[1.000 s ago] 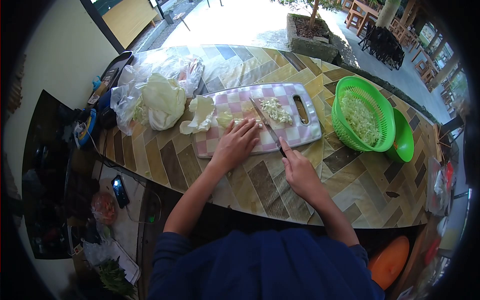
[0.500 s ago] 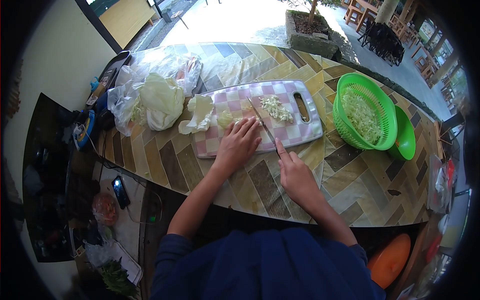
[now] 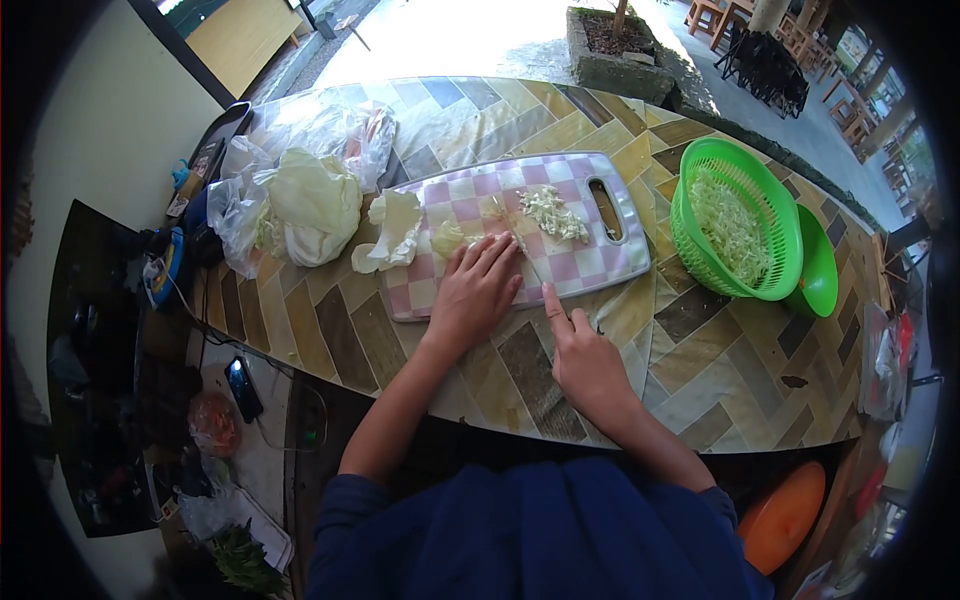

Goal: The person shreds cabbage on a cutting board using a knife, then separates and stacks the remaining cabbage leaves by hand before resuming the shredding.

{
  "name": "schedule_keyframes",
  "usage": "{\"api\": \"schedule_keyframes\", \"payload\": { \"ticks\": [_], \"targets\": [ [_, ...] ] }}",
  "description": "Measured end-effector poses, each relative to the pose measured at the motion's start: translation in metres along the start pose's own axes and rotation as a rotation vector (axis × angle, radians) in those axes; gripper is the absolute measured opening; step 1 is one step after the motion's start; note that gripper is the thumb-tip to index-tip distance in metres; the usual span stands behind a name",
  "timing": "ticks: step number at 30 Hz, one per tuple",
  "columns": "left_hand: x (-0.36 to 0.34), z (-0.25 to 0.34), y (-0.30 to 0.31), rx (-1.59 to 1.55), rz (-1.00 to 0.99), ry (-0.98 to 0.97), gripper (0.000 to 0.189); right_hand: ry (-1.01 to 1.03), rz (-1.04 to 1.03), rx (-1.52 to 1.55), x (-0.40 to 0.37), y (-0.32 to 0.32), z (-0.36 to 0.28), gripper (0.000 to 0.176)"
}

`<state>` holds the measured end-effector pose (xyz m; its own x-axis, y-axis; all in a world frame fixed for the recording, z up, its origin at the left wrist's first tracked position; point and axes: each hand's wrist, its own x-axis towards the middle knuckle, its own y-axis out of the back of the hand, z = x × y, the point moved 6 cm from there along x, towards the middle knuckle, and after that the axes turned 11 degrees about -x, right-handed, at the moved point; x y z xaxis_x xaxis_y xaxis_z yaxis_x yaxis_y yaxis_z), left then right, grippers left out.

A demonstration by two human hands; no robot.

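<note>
A pink-and-white checkered cutting board [image 3: 595, 275] lies on the table. My left hand [image 3: 475, 290] presses down on its middle, fingers close together over a cabbage piece that they mostly hide. With the index finger stretched along its back, my right hand [image 3: 590, 370] grips a knife [image 3: 531, 262], whose blade rests beside my left fingertips. Finely chopped cabbage [image 3: 553, 214] sits in a small heap right of the blade. Pale cabbage leaves [image 3: 397, 230] overlap the board's left edge, and a larger cabbage head [image 3: 315, 205] stands further left.
At the right, a green basket [image 3: 690, 245] holds shredded cabbage [image 3: 730, 230], with a green bowl [image 3: 820, 265] partly behind it. A clear plastic bag [image 3: 235, 195] lies around the cabbage head. Below the table's left side, a phone [image 3: 243, 388] lies on a lower surface.
The knife has turned so its blade shows thinner, and its handle end has shifted slightly left with my right hand. My left hand stays on the cabbage. The camera view has shifted slightly.
</note>
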<state>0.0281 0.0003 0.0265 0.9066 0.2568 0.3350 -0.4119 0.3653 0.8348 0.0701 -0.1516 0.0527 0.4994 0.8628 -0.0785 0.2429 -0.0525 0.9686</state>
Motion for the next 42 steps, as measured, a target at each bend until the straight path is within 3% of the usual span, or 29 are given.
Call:
{"api": "schedule_keyframes", "payload": {
  "ticks": [20,35,42],
  "targets": [
    [0.000,0.000,0.002,0.007,0.043,-0.011,0.044,-0.011,0.068,0.188,0.012,0.005,0.011,0.068],
    [0.001,0.004,0.000,0.038,0.039,0.000,0.044,-0.015,0.012,0.102,0.008,-0.006,-0.009,0.073],
    [0.001,0.003,0.001,-0.011,0.035,0.010,0.044,-0.034,0.079,0.165,0.028,-0.017,-0.002,0.064]
  ]
}}
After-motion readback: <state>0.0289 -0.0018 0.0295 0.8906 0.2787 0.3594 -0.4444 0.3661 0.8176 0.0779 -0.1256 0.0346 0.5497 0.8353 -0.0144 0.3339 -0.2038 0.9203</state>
